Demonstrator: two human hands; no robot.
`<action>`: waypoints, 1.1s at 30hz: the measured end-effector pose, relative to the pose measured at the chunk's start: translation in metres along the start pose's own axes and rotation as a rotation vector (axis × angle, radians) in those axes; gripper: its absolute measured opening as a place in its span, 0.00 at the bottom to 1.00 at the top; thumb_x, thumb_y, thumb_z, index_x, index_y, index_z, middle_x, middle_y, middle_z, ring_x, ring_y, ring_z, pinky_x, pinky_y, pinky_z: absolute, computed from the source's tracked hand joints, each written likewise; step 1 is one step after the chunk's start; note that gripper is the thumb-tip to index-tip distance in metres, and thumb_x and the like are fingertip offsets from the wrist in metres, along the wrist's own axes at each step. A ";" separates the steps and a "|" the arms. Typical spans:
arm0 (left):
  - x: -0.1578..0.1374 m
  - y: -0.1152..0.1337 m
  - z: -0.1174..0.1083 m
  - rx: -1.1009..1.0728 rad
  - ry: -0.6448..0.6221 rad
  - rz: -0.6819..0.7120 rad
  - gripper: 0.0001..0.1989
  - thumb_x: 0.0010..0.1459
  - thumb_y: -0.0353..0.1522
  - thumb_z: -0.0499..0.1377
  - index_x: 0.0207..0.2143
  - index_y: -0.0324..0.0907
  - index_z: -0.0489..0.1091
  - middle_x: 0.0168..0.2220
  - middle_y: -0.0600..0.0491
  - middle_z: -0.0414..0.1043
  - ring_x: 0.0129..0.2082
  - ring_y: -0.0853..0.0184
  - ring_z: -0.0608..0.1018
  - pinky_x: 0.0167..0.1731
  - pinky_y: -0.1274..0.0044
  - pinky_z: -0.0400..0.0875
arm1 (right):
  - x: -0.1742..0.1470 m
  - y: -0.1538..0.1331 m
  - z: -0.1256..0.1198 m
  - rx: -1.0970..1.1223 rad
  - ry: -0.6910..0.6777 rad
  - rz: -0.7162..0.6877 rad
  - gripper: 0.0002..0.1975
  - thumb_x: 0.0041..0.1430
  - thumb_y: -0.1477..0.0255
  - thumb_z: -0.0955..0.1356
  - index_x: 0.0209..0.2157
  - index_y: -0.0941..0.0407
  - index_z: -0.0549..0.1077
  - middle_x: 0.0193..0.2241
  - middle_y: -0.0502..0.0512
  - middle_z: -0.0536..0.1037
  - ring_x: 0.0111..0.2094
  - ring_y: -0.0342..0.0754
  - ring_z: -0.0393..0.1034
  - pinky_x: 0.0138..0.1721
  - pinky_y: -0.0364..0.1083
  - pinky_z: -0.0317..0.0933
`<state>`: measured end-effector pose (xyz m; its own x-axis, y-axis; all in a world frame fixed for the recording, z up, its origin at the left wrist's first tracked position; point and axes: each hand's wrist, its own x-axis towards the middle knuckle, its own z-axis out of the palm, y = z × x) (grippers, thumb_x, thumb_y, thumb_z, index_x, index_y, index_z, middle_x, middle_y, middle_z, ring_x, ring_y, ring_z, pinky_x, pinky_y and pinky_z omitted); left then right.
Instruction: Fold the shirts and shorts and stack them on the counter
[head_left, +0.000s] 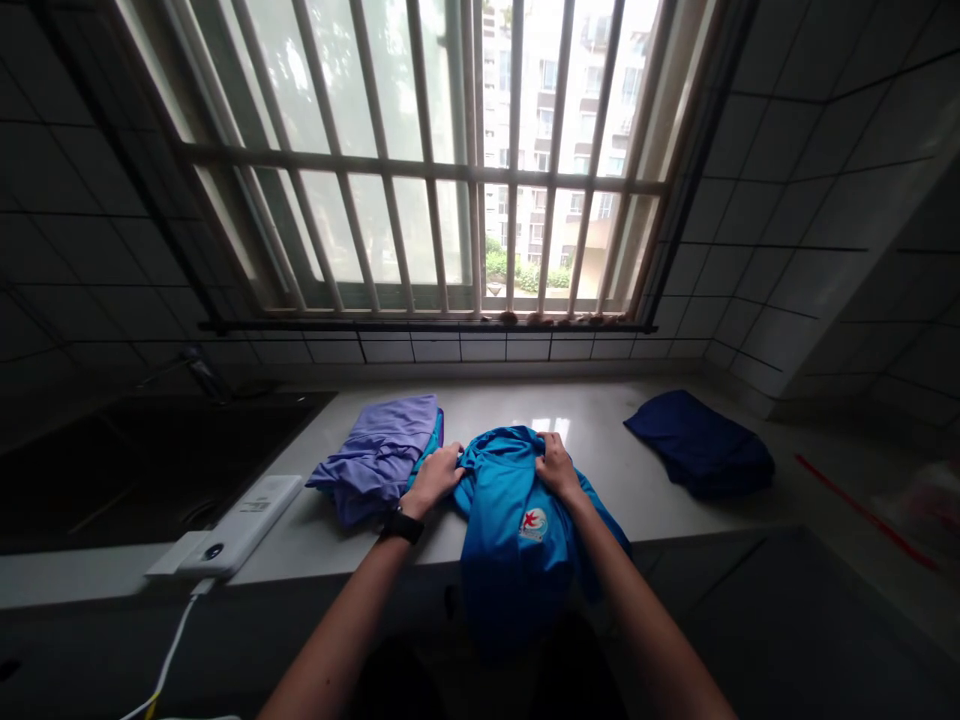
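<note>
A blue shirt (510, 510) with a red and white badge lies over the counter's front edge, its lower part hanging down. At its upper left my left hand (436, 478), with a dark watch on the wrist, is closed on the cloth. My right hand (555, 466) grips the fabric at the upper right, near the collar. Close to my left hand sits a pile of folded clothes (382, 440), lilac on top with blue-green cloth beneath. Farther right lies a folded navy garment (699, 442).
A white power strip or box (251, 525) with a cable stands at the counter's front left. Beyond it is a dark sink (135, 460) with a tap (202, 375). A red strip (862, 508) lies far right. A barred window (435, 170) rises behind the counter (592, 395).
</note>
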<state>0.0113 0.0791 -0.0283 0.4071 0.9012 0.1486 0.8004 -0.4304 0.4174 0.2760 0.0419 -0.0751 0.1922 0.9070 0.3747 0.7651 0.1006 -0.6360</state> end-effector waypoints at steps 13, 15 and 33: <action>0.029 0.015 -0.076 0.215 0.577 -0.174 0.19 0.60 0.19 0.47 0.47 0.36 0.72 0.52 0.38 0.73 0.48 0.54 0.79 0.48 0.65 0.74 | -0.003 -0.019 -0.014 -0.351 0.018 0.157 0.18 0.64 0.80 0.63 0.52 0.59 0.75 0.52 0.64 0.73 0.52 0.54 0.70 0.55 0.48 0.64; 0.027 0.026 -0.062 0.286 0.475 -0.110 0.20 0.60 0.19 0.49 0.50 0.36 0.73 0.54 0.37 0.73 0.50 0.51 0.78 0.50 0.63 0.73 | -0.004 -0.022 -0.016 -0.388 0.010 0.200 0.16 0.66 0.79 0.62 0.51 0.59 0.76 0.51 0.64 0.74 0.52 0.55 0.69 0.54 0.48 0.63; 0.025 0.009 0.036 0.214 0.244 0.144 0.16 0.65 0.31 0.54 0.51 0.40 0.75 0.51 0.42 0.78 0.51 0.55 0.79 0.51 0.67 0.72 | 0.003 -0.017 -0.017 -0.475 -0.111 0.064 0.17 0.69 0.83 0.59 0.51 0.57 0.73 0.51 0.63 0.75 0.49 0.51 0.70 0.48 0.44 0.63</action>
<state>0.0446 0.0963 -0.0534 0.4261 0.8051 0.4127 0.8271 -0.5315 0.1829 0.2738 0.0361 -0.0520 0.2006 0.9461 0.2542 0.9546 -0.1304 -0.2678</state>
